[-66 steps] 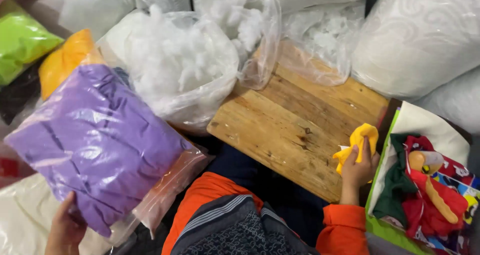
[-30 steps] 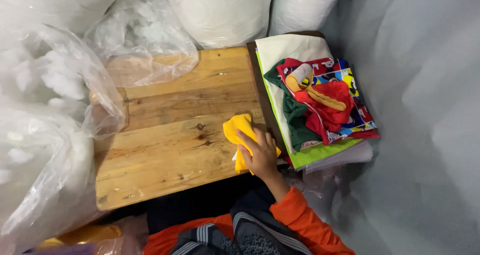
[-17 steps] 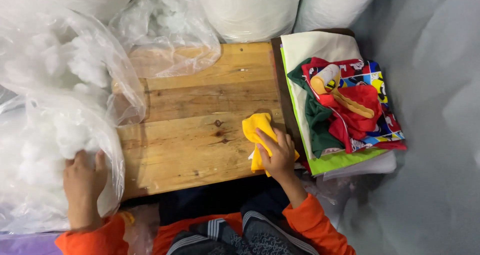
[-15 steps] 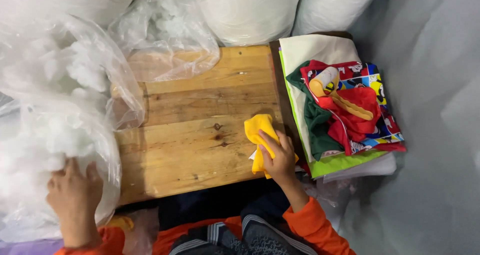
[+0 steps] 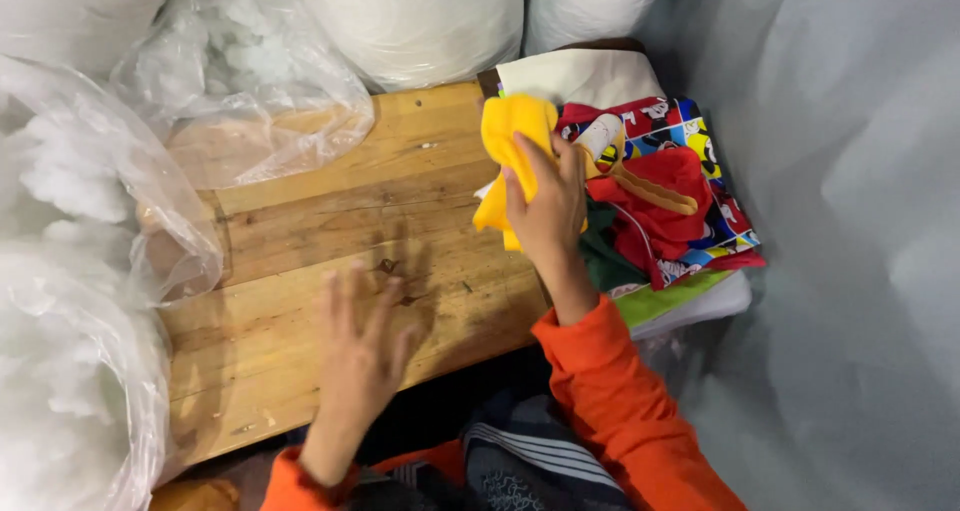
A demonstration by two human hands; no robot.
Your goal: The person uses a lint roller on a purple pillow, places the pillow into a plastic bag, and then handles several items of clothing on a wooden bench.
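R hand [image 5: 548, 203] grips yellow cloth [image 5: 508, 146]; L hand [image 5: 362, 356] open over board [image 5: 300, 241].

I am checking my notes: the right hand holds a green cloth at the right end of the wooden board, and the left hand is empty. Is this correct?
Not quite: the cloth is yellow. The head view shows the right hand holding it at the right end of the wooden board; the left hand is empty.

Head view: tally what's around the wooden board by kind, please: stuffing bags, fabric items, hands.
Clear bags of white stuffing: 2 (one at the board's back left, one at the left edge)
Yellow fabric piece, held by the right hand: 1
Stack of colourful printed fabric: 1
Hands: 2, counting the left hand
Total: 6
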